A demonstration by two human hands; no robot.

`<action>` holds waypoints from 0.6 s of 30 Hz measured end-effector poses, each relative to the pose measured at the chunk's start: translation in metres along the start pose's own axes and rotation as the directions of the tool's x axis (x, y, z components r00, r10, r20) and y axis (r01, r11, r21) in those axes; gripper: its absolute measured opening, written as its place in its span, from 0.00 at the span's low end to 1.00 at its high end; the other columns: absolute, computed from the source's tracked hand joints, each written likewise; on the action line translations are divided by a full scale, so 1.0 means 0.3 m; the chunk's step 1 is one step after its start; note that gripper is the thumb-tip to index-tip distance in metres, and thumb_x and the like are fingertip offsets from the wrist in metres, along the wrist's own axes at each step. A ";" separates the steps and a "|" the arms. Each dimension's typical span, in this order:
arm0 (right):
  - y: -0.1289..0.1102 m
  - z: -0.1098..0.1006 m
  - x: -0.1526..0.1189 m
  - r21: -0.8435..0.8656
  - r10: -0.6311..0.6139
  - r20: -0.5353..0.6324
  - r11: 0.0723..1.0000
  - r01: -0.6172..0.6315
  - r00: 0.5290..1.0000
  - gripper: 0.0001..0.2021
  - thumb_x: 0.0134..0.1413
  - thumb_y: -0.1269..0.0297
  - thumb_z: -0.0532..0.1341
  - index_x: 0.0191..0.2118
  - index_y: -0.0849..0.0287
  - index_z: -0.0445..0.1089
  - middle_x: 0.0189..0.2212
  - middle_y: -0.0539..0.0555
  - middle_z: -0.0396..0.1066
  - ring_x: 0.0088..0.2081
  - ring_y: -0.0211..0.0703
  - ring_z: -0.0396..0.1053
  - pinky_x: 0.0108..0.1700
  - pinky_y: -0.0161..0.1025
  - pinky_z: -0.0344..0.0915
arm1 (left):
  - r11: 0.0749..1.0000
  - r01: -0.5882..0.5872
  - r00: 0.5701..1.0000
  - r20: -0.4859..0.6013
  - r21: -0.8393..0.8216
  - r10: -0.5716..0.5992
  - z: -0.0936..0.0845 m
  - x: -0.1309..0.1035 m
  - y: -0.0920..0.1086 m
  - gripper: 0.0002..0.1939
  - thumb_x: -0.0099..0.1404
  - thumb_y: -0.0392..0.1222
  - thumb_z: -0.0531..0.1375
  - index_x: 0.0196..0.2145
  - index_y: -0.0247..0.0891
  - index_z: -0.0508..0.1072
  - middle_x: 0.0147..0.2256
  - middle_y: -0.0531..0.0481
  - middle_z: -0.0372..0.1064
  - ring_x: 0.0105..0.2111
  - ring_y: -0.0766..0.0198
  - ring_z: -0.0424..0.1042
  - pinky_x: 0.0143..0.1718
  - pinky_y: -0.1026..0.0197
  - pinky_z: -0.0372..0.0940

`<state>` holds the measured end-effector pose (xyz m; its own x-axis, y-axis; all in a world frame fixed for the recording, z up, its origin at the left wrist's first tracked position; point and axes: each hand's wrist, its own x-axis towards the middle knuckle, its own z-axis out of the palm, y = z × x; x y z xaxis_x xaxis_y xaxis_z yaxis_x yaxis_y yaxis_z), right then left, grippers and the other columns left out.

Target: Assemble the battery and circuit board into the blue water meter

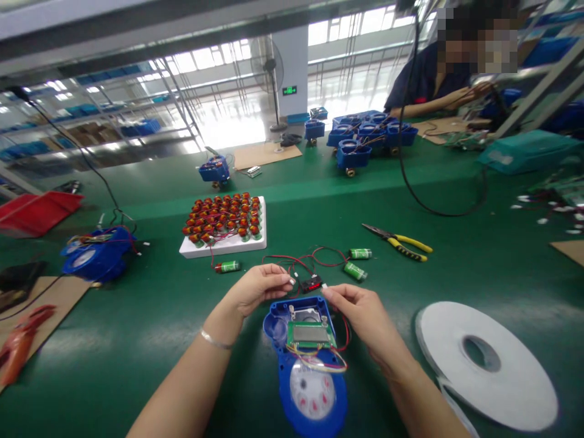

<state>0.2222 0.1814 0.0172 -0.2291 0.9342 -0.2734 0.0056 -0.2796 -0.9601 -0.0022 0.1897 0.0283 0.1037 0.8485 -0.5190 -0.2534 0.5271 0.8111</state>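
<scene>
Hands worked above a blue water meter (305, 365) on the green bench: left hand (259, 288) pinched a white wire connector (292, 280), right hand (360, 310) pinched another beside a small black module (312, 283). Beyond lay 3 green batteries (360, 253), yellow-handled pliers (399, 239) and a white tray of coils (223, 226).
</scene>
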 end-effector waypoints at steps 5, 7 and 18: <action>-0.009 0.010 0.006 -0.012 0.002 0.038 1.000 -0.002 0.999 0.25 0.39 0.41 0.70 0.25 0.62 0.73 0.23 0.53 0.70 0.26 0.40 0.62 0.29 0.35 0.57 | 0.999 0.021 0.999 0.043 -0.035 -0.020 0.043 0.033 0.021 0.09 0.53 0.32 0.70 0.28 0.32 0.73 0.27 0.48 0.76 0.26 0.68 0.76 0.26 0.71 0.73; -0.009 0.009 0.009 -0.020 0.000 0.041 1.000 0.000 0.999 0.24 0.40 0.42 0.70 0.25 0.62 0.73 0.23 0.53 0.70 0.26 0.40 0.62 0.28 0.35 0.56 | 0.999 0.030 0.998 0.050 -0.038 -0.028 0.053 0.040 0.023 0.09 0.54 0.33 0.70 0.28 0.32 0.72 0.27 0.47 0.76 0.26 0.68 0.77 0.25 0.71 0.73; -0.007 0.017 0.036 0.037 0.027 0.193 0.999 -0.035 0.981 0.24 0.44 0.42 0.69 0.28 0.64 0.75 0.26 0.54 0.71 0.29 0.42 0.63 0.30 0.35 0.58 | 0.998 -0.010 0.993 0.116 -0.064 0.017 0.076 0.039 0.005 0.23 0.39 0.39 0.77 0.24 0.34 0.66 0.30 0.45 0.78 0.31 0.60 0.79 0.26 0.70 0.71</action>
<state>0.2148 0.1911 0.0165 -0.4124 0.8660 -0.2827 -0.0225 -0.3199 -0.9472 0.0207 0.2015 0.0295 0.2105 0.8573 -0.4698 -0.3153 0.5144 0.7974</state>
